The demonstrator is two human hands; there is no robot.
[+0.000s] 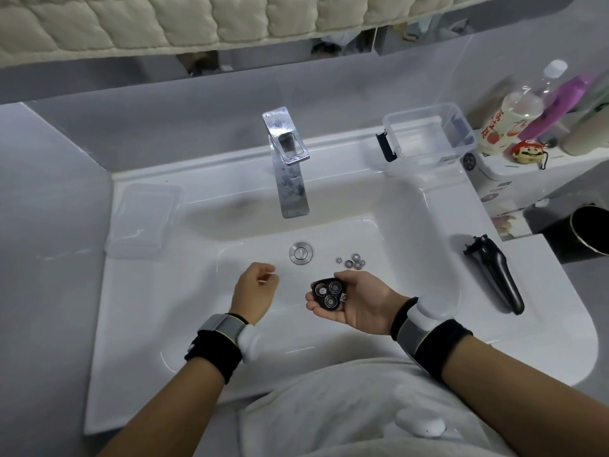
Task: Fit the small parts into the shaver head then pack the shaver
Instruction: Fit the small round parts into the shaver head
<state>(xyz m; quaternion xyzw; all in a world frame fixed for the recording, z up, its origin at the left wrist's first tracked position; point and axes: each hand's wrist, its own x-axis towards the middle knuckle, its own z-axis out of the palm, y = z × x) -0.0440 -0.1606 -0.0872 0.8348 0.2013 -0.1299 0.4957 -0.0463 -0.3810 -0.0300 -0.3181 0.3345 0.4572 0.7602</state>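
Faucet [290, 166] and drain plug [301, 253] stand beyond small parts [352, 261].

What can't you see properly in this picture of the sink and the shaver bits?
Head view only:
- Left hand: fingers curled away, so anything pinched is hidden.
- Small parts in the sink: too tiny to tell apart.
- Shaver head in the right hand: its underside is hidden by the palm.
- Clear box: contents unclear through glare.

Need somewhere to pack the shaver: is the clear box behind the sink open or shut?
Open: the clear box has no lid on, and its latch hangs loose.
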